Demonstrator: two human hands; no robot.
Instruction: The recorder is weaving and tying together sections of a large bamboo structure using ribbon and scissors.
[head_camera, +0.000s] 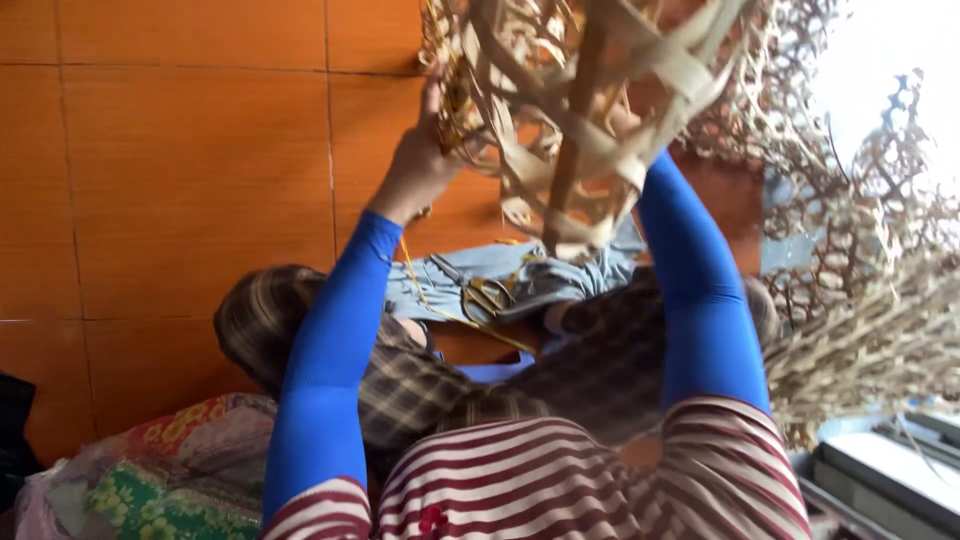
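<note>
Up at the top of the view, both arms in bright blue sleeves reach to a half-woven basket (580, 110) made of pale flat strips, held above the lap. On its near edge, the left hand (420, 160) has its fingers curled onto the loose weave, clamped on the strips. As for the right hand (640, 125), it's mostly buried behind the strips, so I can't really tell if it's gripping or just resting there; it looks to be touching the basket's underside.

Below the basket, a pair of scissors (480, 292) with yellowish handles lies on a light blue cloth (560, 278) spread over plaid-covered knees. Beside the scissors, a thin yellow strip (455, 315) runs across the cloth. Orange floor tiles (180, 150) fill the left side. Off to the right there's a big heap of dry woven material (870, 290), and a floral fabric bundle (160, 470) sits down by the lower left corner.
</note>
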